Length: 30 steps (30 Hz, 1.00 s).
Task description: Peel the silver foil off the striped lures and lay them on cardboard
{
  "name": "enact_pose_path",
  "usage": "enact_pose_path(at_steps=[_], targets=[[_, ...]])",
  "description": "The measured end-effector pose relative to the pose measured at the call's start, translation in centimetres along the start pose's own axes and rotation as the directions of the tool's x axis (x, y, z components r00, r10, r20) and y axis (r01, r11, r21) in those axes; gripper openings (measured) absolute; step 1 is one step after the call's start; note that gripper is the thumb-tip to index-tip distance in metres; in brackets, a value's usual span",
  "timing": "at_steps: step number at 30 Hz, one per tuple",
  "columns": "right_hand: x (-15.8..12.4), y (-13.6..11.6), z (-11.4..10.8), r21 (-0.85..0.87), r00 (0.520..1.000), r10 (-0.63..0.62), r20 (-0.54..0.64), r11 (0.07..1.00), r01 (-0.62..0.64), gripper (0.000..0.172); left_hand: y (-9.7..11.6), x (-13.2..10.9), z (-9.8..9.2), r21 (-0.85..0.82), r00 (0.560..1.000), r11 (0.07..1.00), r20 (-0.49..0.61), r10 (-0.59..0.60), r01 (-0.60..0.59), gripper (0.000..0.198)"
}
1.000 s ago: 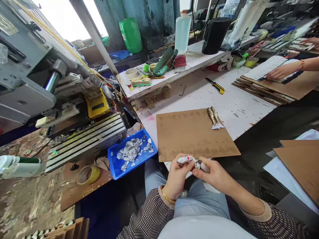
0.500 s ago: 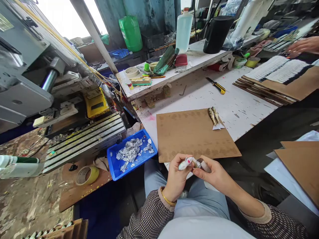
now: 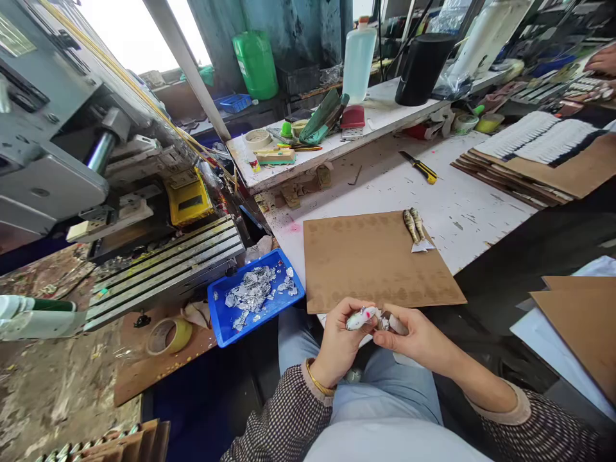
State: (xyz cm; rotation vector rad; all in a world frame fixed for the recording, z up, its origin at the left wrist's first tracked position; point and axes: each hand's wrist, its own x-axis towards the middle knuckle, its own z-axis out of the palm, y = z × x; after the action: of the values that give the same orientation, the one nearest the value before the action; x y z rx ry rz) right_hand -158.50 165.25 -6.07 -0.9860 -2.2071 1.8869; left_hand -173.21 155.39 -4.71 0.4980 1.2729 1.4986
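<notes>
Between the fingers of my left hand (image 3: pixel 341 337) is a small white fishing lure (image 3: pixel 360 318) with a pink spot. My right hand (image 3: pixel 412 333) meets it at the lure's right end, fingers pinched on a silvery bit of foil (image 3: pixel 384 321); a pale cover wraps one right fingertip. Just beyond both hands lies a brown cardboard sheet (image 3: pixel 366 263). Two gold-and-dark striped lures (image 3: pixel 413 226) rest side by side at its far right, on a scrap of white paper. To the left, a blue tray (image 3: pixel 219 321) contains crumpled silver foil scraps (image 3: pixel 253 290).
A yellow utility knife (image 3: pixel 423 170) lies on the white table. At right stands a stack of cardboard (image 3: pixel 514 179) bearing rows of white pieces. A machine (image 3: pixel 52 160) fills the left side. A raised shelf (image 3: pixel 308 154) carries bottles and tools. Another person's hand (image 3: pixel 602 61) shows at far right.
The lure in my left hand has turned and shifted slightly, with both hands still together. The other person's hand has drawn back toward the right edge. The view has moved a little.
</notes>
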Motion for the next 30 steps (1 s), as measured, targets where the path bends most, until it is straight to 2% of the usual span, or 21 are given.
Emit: enact_pose_path(at_steps=[3, 11, 14, 18, 20, 25, 30], targets=[[-0.15, -0.24, -0.21, -0.066, 1.000, -0.005, -0.001, 0.998, 0.005, 0.053, 0.28, -0.02, 0.14, -0.025, 1.000, 1.000, 0.007, -0.011, 0.011, 0.032], [-0.35, -0.24, -0.42, -0.271, 0.993, -0.113, -0.045, 0.958, 0.097, 0.054, 0.44, 0.27, 0.29, -0.019, 1.000, 1.000, 0.013, -0.015, 0.015, 0.030], [-0.48, -0.33, -0.28, -0.261, 0.985, -0.140, -0.103, 0.959, 0.108, 0.055, 0.45, 0.28, 0.40, -0.042, 1.000, 0.999, 0.000, 0.007, -0.007, 0.027], [-0.52, -0.62, -0.20, -0.171, 0.979, -0.112, -0.168, 0.982, 0.083, 0.057, 0.22, 0.35, 0.36, -0.076, 1.000, 0.997, 0.007, 0.019, -0.018, 0.025], [-0.40, -0.76, -0.33, -0.146, 0.983, -0.094, -0.155, 0.987, 0.071, 0.056, 0.04, 0.43, 0.21, -0.068, 1.000, 0.998, 0.020, 0.021, -0.019, 0.025], [-0.13, -0.93, -0.95, -0.120, 0.996, -0.079, -0.036, 0.990, 0.074, 0.054, 0.06, 0.36, -0.04, -0.050, 0.998, 0.999, 0.060, 0.021, -0.018, 0.029], [-0.20, -0.92, -0.97, -0.204, 0.994, -0.102, -0.042, 0.975, 0.091, 0.054, 0.77, 0.11, 0.22, -0.014, 0.998, 0.999, 0.044, 0.043, -0.042, 0.033]])
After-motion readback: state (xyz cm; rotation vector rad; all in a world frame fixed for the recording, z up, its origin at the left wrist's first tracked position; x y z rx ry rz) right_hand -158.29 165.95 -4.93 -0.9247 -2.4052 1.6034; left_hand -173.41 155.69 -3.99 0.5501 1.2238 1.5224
